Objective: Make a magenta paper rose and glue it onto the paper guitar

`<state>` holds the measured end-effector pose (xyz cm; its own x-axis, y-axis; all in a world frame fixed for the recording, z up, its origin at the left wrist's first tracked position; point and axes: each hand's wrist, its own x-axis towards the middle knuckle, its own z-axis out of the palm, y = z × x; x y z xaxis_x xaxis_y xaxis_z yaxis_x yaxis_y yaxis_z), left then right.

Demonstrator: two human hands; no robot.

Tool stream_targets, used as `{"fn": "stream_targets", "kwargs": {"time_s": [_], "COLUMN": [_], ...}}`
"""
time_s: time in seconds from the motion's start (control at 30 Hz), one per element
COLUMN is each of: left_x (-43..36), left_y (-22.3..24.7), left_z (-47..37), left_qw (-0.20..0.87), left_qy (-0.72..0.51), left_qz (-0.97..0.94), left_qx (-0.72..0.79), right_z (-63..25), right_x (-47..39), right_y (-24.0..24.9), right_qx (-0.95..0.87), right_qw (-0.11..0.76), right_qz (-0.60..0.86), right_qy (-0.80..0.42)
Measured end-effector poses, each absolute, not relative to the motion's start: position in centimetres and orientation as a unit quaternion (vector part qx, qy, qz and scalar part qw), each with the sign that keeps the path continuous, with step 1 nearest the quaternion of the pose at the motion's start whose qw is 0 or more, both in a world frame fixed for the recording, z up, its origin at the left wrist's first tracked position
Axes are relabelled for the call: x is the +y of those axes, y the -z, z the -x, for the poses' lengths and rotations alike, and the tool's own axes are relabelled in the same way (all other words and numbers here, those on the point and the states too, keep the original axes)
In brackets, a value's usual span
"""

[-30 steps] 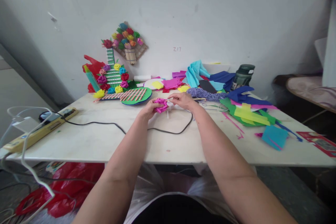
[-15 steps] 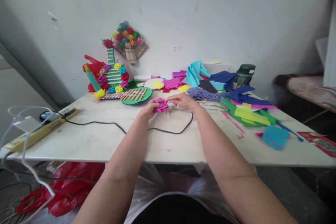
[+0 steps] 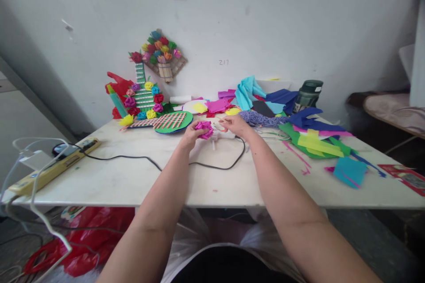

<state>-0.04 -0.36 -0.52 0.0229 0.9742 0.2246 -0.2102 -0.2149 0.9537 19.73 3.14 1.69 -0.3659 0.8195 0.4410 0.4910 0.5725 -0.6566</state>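
Over the middle of the table, my left hand (image 3: 191, 135) is closed around a crumpled magenta paper flower (image 3: 205, 129). To its right, my right hand (image 3: 234, 124) is held in a pinch, its fingertips apart from the flower. A thin, pale stick-like piece seems to be between those fingertips, too small to make out well. Just beyond and between the hands lies a white glue gun (image 3: 226, 134) with an orange trigger, its nozzle pointing left and partly hidden by the flower. A black cord (image 3: 221, 168) runs from it.
A green board with crossed sticks (image 3: 171, 121) and a flower-covered stand (image 3: 144, 97) are at the back left. Purple yarn (image 3: 262, 119), coloured paper (image 3: 318, 143) and a dark green flask (image 3: 308, 96) lie right. A power strip (image 3: 55, 168) sits at the left edge.
My right hand has drawn back a little from the flower, widening the gap between the hands. More of the glue gun shows now. My left hand still holds the flower.
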Motion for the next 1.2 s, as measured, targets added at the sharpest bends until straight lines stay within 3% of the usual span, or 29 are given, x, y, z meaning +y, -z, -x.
{"fn": "stream_targets", "kwargs": {"time_s": [0.23,0.5,0.67,0.93,1.2], "left_x": [0.0,0.4,0.2,0.2,-0.2], "left_y": [0.8,1.4,1.1,0.2,0.0], "left_z": [-0.3,-1.7,-1.9,-0.6,-0.4], "left_qw": [0.466,0.449,0.490,0.581,0.623], "left_qy": [-0.638,-0.672,-0.644,-0.538,-0.471], "left_qz": [-0.491,-0.479,-0.478,-0.476,-0.484], "left_qx": [0.367,0.342,0.341,0.384,0.395], "right_z": [-18.1,-16.4,-16.4,-18.0,-18.5], "right_x": [1.2,1.3,2.3,2.0,1.5], "right_y": [-2.7,-2.1,-1.5,-2.5,-2.6], "right_qx": [-0.767,-0.683,-0.686,-0.779,-0.840], "right_qw": [0.351,0.412,0.421,0.328,0.268], "right_qz": [0.432,0.471,0.502,0.513,0.454], "right_qy": [-0.319,-0.377,-0.317,-0.148,-0.130]}}
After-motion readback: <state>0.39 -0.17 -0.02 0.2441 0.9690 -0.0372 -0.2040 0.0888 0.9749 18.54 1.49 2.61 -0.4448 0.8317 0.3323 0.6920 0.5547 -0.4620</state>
